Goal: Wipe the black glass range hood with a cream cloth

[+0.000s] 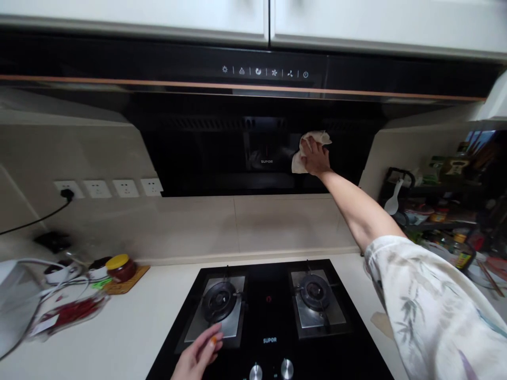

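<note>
My right hand (316,157) presses a pale cloth (299,162) flat against the glossy black front panel of the range hood (198,153), to the right of the SUPOR lettering. Parts of the cloth stick out above and to the left of my fingers. Low in the view, my left hand (197,354) hovers over the front left part of the black gas hob (273,322). Its fingers are loosely bent and apart from the thumb, with nothing visible in them. An orange spot shows on the thumb tip.
White cabinets (138,16) hang above the hood. A row of wall sockets (97,188), a yellow-lidded jar (121,268) on a wooden board and a bag of dried red chillies (71,311) are at left. A crowded rack (439,190) with a white ladle (393,199) stands at right.
</note>
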A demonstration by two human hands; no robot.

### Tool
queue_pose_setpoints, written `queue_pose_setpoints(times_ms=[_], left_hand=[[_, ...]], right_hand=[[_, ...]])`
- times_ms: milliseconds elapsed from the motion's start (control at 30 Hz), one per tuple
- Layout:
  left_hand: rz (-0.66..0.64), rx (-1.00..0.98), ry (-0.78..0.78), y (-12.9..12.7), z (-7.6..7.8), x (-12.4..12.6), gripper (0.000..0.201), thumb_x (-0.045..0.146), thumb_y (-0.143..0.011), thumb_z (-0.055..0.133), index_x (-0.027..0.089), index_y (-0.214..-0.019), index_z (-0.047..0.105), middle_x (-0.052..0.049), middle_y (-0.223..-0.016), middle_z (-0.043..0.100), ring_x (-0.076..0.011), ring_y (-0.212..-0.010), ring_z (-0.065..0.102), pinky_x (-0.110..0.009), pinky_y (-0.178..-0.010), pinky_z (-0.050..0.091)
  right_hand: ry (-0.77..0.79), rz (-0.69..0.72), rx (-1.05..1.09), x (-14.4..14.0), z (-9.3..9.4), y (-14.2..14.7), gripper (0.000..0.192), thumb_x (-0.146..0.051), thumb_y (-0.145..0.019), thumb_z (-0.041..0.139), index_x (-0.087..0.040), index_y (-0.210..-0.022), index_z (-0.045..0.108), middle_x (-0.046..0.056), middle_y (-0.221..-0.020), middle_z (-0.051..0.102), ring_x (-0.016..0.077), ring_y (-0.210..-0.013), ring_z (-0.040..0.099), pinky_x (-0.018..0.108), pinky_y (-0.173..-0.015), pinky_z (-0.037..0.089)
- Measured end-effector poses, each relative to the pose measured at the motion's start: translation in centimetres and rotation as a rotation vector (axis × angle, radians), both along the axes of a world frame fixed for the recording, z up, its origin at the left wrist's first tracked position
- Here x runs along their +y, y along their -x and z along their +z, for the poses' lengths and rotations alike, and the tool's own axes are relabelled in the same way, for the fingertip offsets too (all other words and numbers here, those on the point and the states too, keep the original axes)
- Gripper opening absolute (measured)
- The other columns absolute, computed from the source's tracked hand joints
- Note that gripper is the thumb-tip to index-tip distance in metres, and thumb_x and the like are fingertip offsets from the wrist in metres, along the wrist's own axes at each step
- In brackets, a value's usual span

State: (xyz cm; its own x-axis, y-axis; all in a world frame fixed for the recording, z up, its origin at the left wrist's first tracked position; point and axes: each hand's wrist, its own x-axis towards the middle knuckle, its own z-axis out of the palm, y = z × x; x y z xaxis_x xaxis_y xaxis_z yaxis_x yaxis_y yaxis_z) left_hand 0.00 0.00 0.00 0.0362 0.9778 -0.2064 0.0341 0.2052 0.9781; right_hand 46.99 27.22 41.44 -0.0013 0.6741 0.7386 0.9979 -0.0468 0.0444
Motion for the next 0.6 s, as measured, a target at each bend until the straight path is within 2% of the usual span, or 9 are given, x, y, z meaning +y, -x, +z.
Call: queue_pose_setpoints(times_ms=[67, 167, 233, 333, 400, 467, 533, 600], left_hand=[[-0.017, 0.026, -0.063, -0.6, 1.8, 0.8, 0.121, 0.105, -0.055, 0.082, 0.016, -0.138, 0.077, -0.019, -0.135, 0.078, -0.0413, -0.131, 0.073, -0.051, -0.116, 0.063], [-0.021, 0.092, -0.156, -1.2, 2.9, 1.9, 0.120, 0.104, -0.063, 0.079, 0.015, -0.144, 0.074, -0.019, -0.144, 0.074, -0.0404, -0.138, 0.070, -0.051, -0.126, 0.055], [-0.022, 0.158, -0.231, -1.3, 2.9, 2.8, 0.113, 0.102, -0.071, 0.074, 0.016, -0.145, 0.073, -0.018, -0.148, 0.072, -0.0391, -0.138, 0.069, -0.050, -0.129, 0.051], [-0.024, 0.276, -0.334, -1.3, 2.4, 4.8, 0.096, 0.094, -0.081, 0.068, 0.020, -0.142, 0.075, -0.015, -0.151, 0.070, -0.0375, -0.143, 0.066, -0.046, -0.126, 0.054], [0.015, 0.381, -0.362, -1.0, 1.4, 6.2, 0.089, 0.089, -0.083, 0.065, 0.021, -0.139, 0.076, -0.015, -0.148, 0.072, -0.0377, -0.146, 0.064, -0.047, -0.123, 0.056], [0.085, 0.517, -0.348, -0.5, -0.4, 6.9, 0.091, 0.086, -0.079, 0.061, 0.018, -0.139, 0.074, -0.018, -0.141, 0.073, -0.0402, -0.142, 0.066, -0.051, -0.121, 0.058], [0.182, 0.696, -0.272, 0.4, -3.0, 6.7, 0.099, 0.082, -0.074, 0.054, 0.011, -0.141, 0.071, -0.025, -0.140, 0.068, -0.0457, -0.139, 0.066, -0.057, -0.121, 0.056], [0.295, 0.894, -0.098, 1.4, -5.7, 5.5, 0.103, 0.076, -0.073, 0.049, 0.005, -0.145, 0.066, -0.031, -0.151, 0.059, -0.0527, -0.142, 0.061, -0.065, -0.120, 0.053]], right_hand=[[-0.085, -0.045, 0.046, -0.4, 1.1, -1.8, 0.073, -0.034, -0.108, 0.045, -0.024, -0.180, 0.031, 0.017, -0.185, 0.020, 0.0429, -0.166, 0.028, 0.067, -0.128, 0.037], [-0.271, -0.079, 0.127, -0.4, 2.4, -4.6, 0.073, -0.036, -0.111, 0.041, -0.022, -0.181, 0.027, 0.020, -0.185, 0.019, 0.0412, -0.168, 0.025, 0.063, -0.128, 0.036], [-0.290, -0.060, 0.134, 0.1, 2.0, -5.7, 0.073, -0.035, -0.111, 0.038, -0.019, -0.182, 0.024, 0.021, -0.185, 0.016, 0.0397, -0.169, 0.025, 0.061, -0.129, 0.037], [-0.207, -0.069, 0.168, 0.9, -0.5, -5.7, 0.074, -0.032, -0.110, 0.035, -0.013, -0.181, 0.023, 0.022, -0.186, 0.015, 0.0404, -0.168, 0.027, 0.063, -0.130, 0.037], [-0.161, -0.074, 0.165, 1.3, -2.3, -5.8, 0.074, -0.033, -0.110, 0.035, -0.015, -0.181, 0.025, 0.021, -0.186, 0.015, 0.0415, -0.169, 0.026, 0.066, -0.131, 0.035], [-0.159, -0.050, 0.138, 1.2, -3.5, -6.7, 0.073, -0.037, -0.111, 0.036, -0.017, -0.181, 0.027, 0.019, -0.186, 0.014, 0.0424, -0.169, 0.024, 0.070, -0.132, 0.031], [-0.198, -0.052, 0.181, 1.1, -3.7, -8.8, 0.075, -0.041, -0.111, 0.038, -0.016, -0.181, 0.027, 0.021, -0.186, 0.014, 0.0449, -0.169, 0.024, 0.074, -0.131, 0.029], [-0.256, -0.099, 0.310, 1.2, -3.0, -11.3, 0.079, -0.047, -0.110, 0.037, -0.012, -0.181, 0.026, 0.025, -0.185, 0.016, 0.0479, -0.168, 0.025, 0.076, -0.129, 0.030]])
